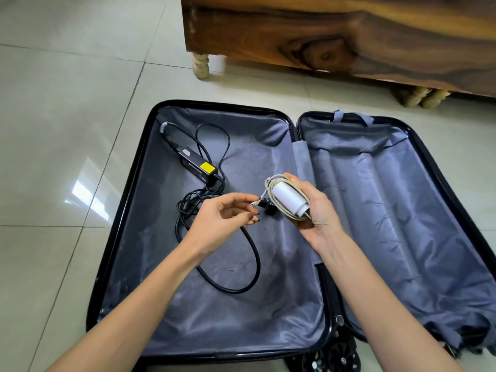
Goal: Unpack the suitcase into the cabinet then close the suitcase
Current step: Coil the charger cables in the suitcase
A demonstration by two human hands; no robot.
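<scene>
Head view: right hand [320, 213] grips white charger [288, 197]; left hand [222, 218] pinches its cable [266, 189].

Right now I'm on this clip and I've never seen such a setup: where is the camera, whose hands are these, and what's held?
There is no machine here: one camera worn on a person's head looks down at their bare hands. An open suitcase lies flat on the tiled floor, before a wooden cabinet. The right hand holds a white charger with its cord wound round it; the left hand pinches the cord's loose end. A black power adapter with a yellow sticker lies in the suitcase's left half, its cable loose.
</scene>
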